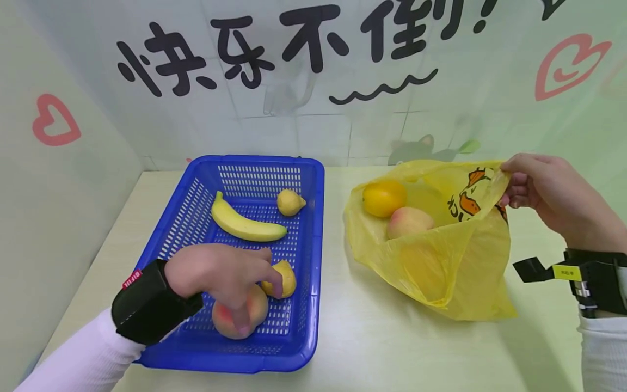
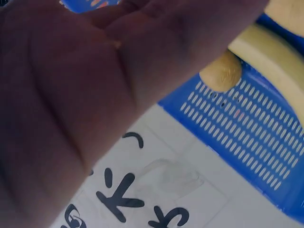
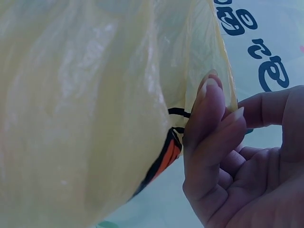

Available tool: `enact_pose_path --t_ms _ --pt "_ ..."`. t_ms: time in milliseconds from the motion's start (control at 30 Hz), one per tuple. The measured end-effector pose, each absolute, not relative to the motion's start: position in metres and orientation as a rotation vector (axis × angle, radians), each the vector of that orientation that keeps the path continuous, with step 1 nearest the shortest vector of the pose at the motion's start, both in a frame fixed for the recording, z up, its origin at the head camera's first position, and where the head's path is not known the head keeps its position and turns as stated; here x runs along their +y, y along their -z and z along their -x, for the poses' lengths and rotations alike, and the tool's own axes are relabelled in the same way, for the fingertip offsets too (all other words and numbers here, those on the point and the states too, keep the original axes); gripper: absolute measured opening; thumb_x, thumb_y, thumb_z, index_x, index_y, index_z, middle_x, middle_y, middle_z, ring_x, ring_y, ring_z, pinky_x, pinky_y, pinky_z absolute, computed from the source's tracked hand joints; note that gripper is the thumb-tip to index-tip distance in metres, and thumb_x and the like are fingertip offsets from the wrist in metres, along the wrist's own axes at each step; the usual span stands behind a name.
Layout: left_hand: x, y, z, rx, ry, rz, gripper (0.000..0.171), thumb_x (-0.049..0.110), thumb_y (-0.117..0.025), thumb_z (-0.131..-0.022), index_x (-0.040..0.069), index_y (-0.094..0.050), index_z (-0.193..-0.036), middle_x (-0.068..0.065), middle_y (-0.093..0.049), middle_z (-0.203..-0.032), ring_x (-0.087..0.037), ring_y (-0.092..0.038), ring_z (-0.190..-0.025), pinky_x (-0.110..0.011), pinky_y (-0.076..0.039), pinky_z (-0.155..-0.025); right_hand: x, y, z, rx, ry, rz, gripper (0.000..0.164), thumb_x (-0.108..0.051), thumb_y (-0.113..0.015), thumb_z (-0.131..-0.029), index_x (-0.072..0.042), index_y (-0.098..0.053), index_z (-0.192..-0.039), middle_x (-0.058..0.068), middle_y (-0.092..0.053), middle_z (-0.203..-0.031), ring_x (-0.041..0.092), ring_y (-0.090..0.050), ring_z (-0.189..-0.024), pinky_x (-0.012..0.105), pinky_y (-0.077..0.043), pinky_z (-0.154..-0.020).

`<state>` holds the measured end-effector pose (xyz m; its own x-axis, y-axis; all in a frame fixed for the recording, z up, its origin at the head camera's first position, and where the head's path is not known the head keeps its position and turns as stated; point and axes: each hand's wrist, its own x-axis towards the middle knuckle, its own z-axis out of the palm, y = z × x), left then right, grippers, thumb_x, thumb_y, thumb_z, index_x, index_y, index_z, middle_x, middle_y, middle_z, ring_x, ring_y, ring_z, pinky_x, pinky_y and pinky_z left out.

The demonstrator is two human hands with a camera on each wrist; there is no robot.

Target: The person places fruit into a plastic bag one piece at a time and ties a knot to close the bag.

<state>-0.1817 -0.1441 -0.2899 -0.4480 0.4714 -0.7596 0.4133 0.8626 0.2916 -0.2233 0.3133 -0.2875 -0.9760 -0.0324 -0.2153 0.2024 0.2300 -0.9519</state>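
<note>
Two bare hands are busy before me. In the near part of a blue basket (image 1: 317,272), a peach (image 1: 257,308) lies directly under the left hand (image 1: 220,275), whose thumb rests across it while a bent finger touches a yellow fruit (image 1: 288,277) just beside; whether the hand grips firmly, I cannot tell. The right hand (image 1: 553,190), well apart, pinches a yellow bag (image 1: 477,272) by its rim. Round, without a long axis, the peach looks pale and pink-blushed.

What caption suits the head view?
Left hand over a peach in a blue basket; right hand pinches a yellow bag.
</note>
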Motion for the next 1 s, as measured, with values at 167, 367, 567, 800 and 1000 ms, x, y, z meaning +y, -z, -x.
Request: enact_pose_path --t_ms 167,367,567,800,1000 --pt "-0.142 0.304 0.179 2.104 -0.015 -0.683 0.066 0.023 -0.095 -0.058 0.037 -0.067 -0.115 0.005 -0.055 -0.122 -0.019 -0.05 -0.115 -0.043 -0.045 -0.099 0.314 0.287 0.222 2.322 1.824 -0.159 0.028 -0.023 -0.046 -0.104 -0.015 -0.068 -0.089 -0.003 -0.066 -0.068 0.013 -0.061 -0.057 0.025 -0.05 -0.055" --pt "-0.14 0.316 0.176 2.098 0.037 -0.671 0.072 0.012 -0.095 -0.053 0.031 -0.067 -0.116 0.003 -0.059 -0.122 -0.017 -0.052 -0.109 -0.034 -0.05 -0.082 0.315 0.287 0.222 2.309 1.829 -0.178 0.028 -0.022 -0.046 -0.104 -0.017 -0.068 -0.088 -0.003 -0.067 -0.069 0.012 -0.061 -0.057 0.024 -0.05 -0.056" --pt "-0.136 0.322 0.172 2.122 0.108 -0.668 0.071 -0.001 -0.09 -0.049 0.031 -0.068 -0.109 0.004 -0.058 -0.112 -0.015 -0.051 -0.099 -0.031 -0.048 -0.064 0.318 0.287 0.22 2.303 1.839 -0.185 0.027 -0.021 -0.045 -0.104 -0.017 -0.068 -0.088 -0.004 -0.067 -0.068 0.012 -0.061 -0.057 0.025 -0.051 -0.056" --pt "-0.135 0.323 0.171 2.125 0.129 -0.655 0.064 -0.002 -0.086 -0.051 0.03 -0.067 -0.104 0.005 -0.056 -0.105 -0.016 -0.051 -0.094 -0.032 -0.049 -0.06 0.32 0.288 0.219 2.298 1.847 -0.194 0.026 -0.022 -0.046 -0.104 -0.016 -0.067 -0.089 -0.004 -0.068 -0.069 0.012 -0.062 -0.057 0.025 -0.051 -0.056" --pt "-0.141 0.319 0.174 2.111 0.038 -0.689 0.06 0.002 -0.083 -0.051 0.032 -0.066 -0.101 0.009 -0.056 -0.102 -0.014 -0.052 -0.093 -0.029 -0.048 -0.066 0.32 0.287 0.218 2.346 1.789 -0.176 0.028 -0.024 -0.045 -0.104 -0.016 -0.067 -0.09 -0.004 -0.067 -0.07 0.012 -0.061 -0.058 0.025 -0.051 -0.057"
